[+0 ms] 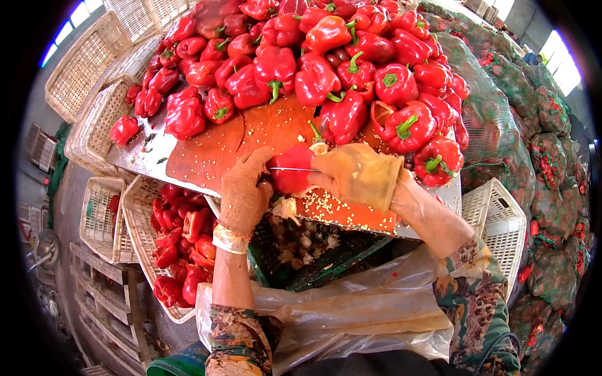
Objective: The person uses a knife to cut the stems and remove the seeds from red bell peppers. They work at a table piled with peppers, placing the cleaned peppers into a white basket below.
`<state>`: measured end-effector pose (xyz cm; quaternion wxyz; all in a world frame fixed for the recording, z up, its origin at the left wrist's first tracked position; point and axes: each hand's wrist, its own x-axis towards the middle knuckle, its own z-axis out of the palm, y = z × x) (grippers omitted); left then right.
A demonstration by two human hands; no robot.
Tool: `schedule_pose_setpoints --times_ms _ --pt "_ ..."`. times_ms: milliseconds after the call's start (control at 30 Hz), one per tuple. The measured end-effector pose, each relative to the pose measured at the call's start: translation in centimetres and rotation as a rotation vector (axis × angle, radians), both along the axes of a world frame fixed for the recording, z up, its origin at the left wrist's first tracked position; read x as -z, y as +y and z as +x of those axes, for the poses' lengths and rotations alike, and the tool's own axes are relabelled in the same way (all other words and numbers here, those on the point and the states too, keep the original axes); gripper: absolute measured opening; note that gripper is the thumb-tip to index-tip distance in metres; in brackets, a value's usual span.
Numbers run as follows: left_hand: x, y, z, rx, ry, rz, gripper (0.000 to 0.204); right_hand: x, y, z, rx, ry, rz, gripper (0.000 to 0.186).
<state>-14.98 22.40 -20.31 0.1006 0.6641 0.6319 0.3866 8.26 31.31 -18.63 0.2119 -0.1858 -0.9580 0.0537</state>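
A red bell pepper (290, 180) lies on the orange cutting board (207, 153), between my two gloved hands. My left hand (243, 191), in a brownish knitted glove, is closed on the pepper's left side. My right hand (359, 172), in a yellowish glove, grips a thin knife (291, 168); its handle is hidden inside the fist. The blade lies level across the pepper, its tip toward my left hand. Pale seeds (329, 205) are scattered over the board, and a piece of pepper core (286, 209) sits at its near edge.
Whole red peppers (276, 66) are heaped across the far side of the table. A crate (139, 216) of pepper pieces stands at lower left, and a dark bin (307, 276) with cores is below the edge. Mesh sacks (480, 106) of peppers line the right; a white crate (501, 216) stands there.
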Motion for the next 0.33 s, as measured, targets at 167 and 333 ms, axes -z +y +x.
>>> schedule_pose_setpoints --times_ms 167,333 --pt "-0.3 0.3 0.4 0.034 -0.073 -0.006 0.053 0.0 1.2 -1.3 -0.007 -0.088 -0.009 0.025" --pt "0.5 0.4 0.2 0.043 -0.045 -0.040 0.055 -0.7 1.6 -1.9 0.058 -0.281 -0.138 0.024"
